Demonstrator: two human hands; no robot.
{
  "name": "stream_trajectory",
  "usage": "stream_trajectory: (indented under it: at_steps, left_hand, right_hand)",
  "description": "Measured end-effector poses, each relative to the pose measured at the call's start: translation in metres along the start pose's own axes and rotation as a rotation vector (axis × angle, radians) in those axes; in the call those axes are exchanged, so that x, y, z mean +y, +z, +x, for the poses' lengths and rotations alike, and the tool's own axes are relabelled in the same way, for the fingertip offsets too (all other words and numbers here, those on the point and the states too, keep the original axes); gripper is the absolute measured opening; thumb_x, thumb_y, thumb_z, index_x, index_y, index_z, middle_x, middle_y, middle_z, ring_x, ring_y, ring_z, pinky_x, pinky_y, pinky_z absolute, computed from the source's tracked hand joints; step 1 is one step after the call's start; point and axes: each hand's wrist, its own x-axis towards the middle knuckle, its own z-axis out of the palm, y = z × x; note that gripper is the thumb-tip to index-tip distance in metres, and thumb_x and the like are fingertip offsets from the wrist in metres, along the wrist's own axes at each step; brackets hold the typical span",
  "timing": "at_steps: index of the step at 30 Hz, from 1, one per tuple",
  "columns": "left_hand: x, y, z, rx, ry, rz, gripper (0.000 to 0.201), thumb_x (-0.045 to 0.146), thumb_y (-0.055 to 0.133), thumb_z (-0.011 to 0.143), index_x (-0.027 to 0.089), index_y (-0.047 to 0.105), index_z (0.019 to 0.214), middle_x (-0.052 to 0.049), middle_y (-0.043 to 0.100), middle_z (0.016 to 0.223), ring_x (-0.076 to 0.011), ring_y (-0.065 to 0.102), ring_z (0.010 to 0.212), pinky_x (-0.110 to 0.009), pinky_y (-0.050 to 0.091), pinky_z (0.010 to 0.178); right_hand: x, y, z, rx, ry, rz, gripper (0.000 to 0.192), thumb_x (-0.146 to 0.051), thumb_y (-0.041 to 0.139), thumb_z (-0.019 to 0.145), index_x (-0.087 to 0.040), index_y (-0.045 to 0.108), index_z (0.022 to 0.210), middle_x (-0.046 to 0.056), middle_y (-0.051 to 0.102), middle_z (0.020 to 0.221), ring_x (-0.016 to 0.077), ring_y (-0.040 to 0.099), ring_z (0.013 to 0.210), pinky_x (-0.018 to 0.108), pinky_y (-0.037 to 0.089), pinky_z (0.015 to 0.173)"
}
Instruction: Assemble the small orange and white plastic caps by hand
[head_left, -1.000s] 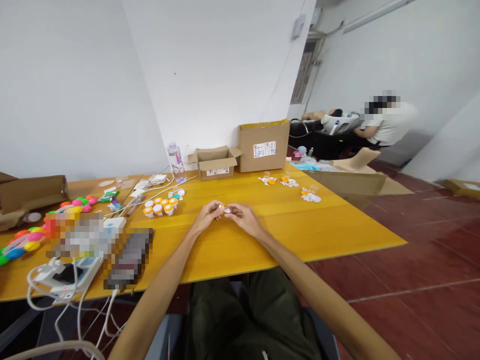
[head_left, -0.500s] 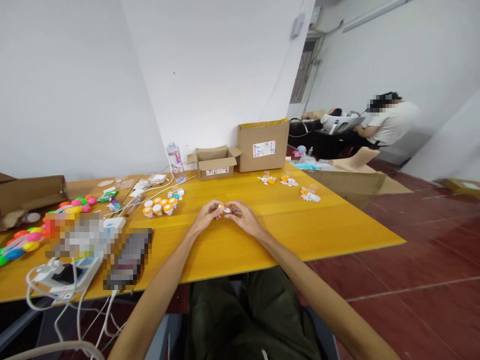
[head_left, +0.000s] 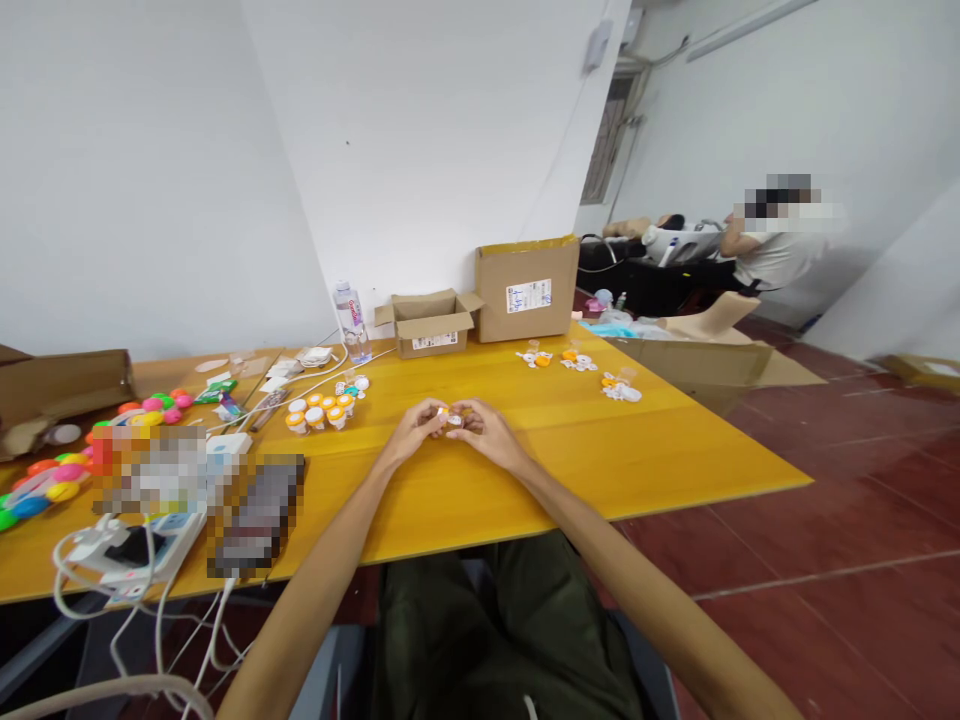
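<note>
Over the middle of the wooden table [head_left: 480,500], my left hand [head_left: 415,432] and my right hand [head_left: 486,436] meet with bent fingers. Between the fingertips is a small orange-and-white plastic piece [head_left: 444,412], which the left hand pinches. A small white part [head_left: 454,421] sits at the right fingertips; its exact shape is too small to make out. Left of the hands stands a group of small clear cups with orange and white lids [head_left: 321,408]. Loose orange and white plastic parts [head_left: 536,358] lie in little piles to the far right, one with white discs [head_left: 621,390].
At the back stand a water bottle [head_left: 352,322], an open small carton [head_left: 431,330] and a larger cardboard box [head_left: 525,295]. A phone [head_left: 259,515], power strip [head_left: 169,545], cables and colourful plastic balls [head_left: 67,475] occupy the left. Another person [head_left: 784,245] sits at the far right.
My hands stay in nearly the same place, with the small parts still between the fingertips. In the background the other person has raised a hand towards the head.
</note>
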Motion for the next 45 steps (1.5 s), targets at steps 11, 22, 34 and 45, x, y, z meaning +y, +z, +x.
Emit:
stream_trajectory:
  at_steps: [11, 22, 34, 45]
  left_hand:
    - [0.0, 0.0, 0.0, -0.009, 0.009, 0.017, 0.039, 0.051, 0.071, 0.071, 0.018, 0.063, 0.089, 0.001, 0.06, 0.07, -0.0114, 0.054, 0.062, -0.024, 0.044, 0.061]
    - [-0.003, -0.002, 0.0, -0.021, 0.018, 0.049, 0.037, 0.048, 0.07, 0.074, 0.018, 0.065, 0.094, -0.002, 0.065, 0.079, -0.0131, 0.058, 0.068, -0.024, 0.046, 0.063]
    - [-0.005, -0.002, 0.0, -0.02, 0.037, 0.062, 0.036, 0.047, 0.069, 0.074, 0.018, 0.064, 0.095, -0.002, 0.065, 0.081, -0.0139, 0.057, 0.071, -0.025, 0.045, 0.065]
    - [-0.013, -0.003, 0.003, 0.009, 0.042, 0.046, 0.037, 0.046, 0.072, 0.072, 0.018, 0.063, 0.095, -0.005, 0.069, 0.092, -0.0176, 0.062, 0.085, -0.028, 0.047, 0.076]
  right_hand:
    - [-0.01, -0.004, 0.0, -0.025, -0.043, -0.214, 0.029, -0.045, 0.052, 0.088, -0.021, 0.064, 0.077, 0.002, 0.067, 0.074, 0.0166, 0.06, 0.069, 0.029, 0.046, 0.066]
    - [-0.006, -0.002, 0.001, -0.02, -0.097, -0.229, 0.019, -0.04, 0.059, 0.084, -0.022, 0.059, 0.078, 0.002, 0.065, 0.084, 0.018, 0.06, 0.082, 0.032, 0.047, 0.078]
    - [-0.004, -0.002, 0.0, -0.024, -0.116, -0.287, 0.023, -0.042, 0.056, 0.088, -0.023, 0.061, 0.077, 0.003, 0.064, 0.088, 0.0182, 0.06, 0.085, 0.031, 0.047, 0.078]
    - [-0.006, -0.002, 0.0, -0.058, -0.132, -0.335, 0.024, -0.043, 0.054, 0.09, -0.023, 0.062, 0.079, 0.003, 0.063, 0.09, 0.018, 0.059, 0.085, 0.03, 0.046, 0.077]
